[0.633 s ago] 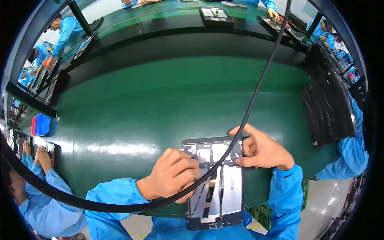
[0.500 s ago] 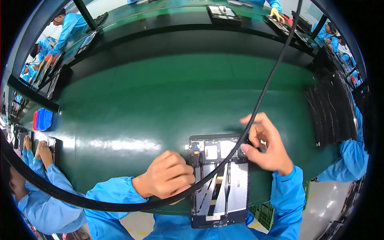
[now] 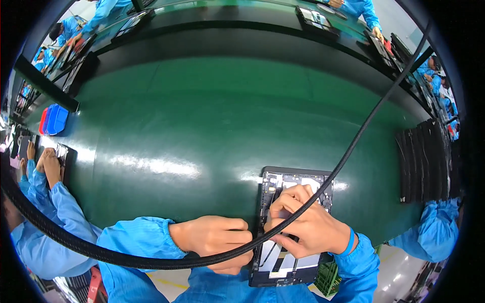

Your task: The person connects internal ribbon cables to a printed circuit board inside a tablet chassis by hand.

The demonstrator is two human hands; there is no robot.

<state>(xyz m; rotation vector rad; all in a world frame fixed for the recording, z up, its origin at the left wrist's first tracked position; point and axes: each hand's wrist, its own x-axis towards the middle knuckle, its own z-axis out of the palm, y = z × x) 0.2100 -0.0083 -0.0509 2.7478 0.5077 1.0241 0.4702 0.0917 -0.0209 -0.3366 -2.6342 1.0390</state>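
Note:
An opened tablet lies at the near edge of the green table, its inner side up, with small boards along the top and pale panels below. My left hand is closed beside its left edge; what the fingers hold, if anything, is hidden. Over the middle of the tablet, my right hand has its fingers bent and pressed together near the inner parts. Whatever lies between those fingertips cannot be made out. A thick black braided cable runs across the view in front of both hands.
Stacked black slabs stand at the table's right side. Blue and red bins sit at the left, near a co-worker's hands. A black-edged shelf spans the far side, bearing another opened device. A green crate is below.
My right hand has moved left and down from the tablet's upper right edge onto its middle, its fingers closing. The view has shifted, and the tablet appears farther right.

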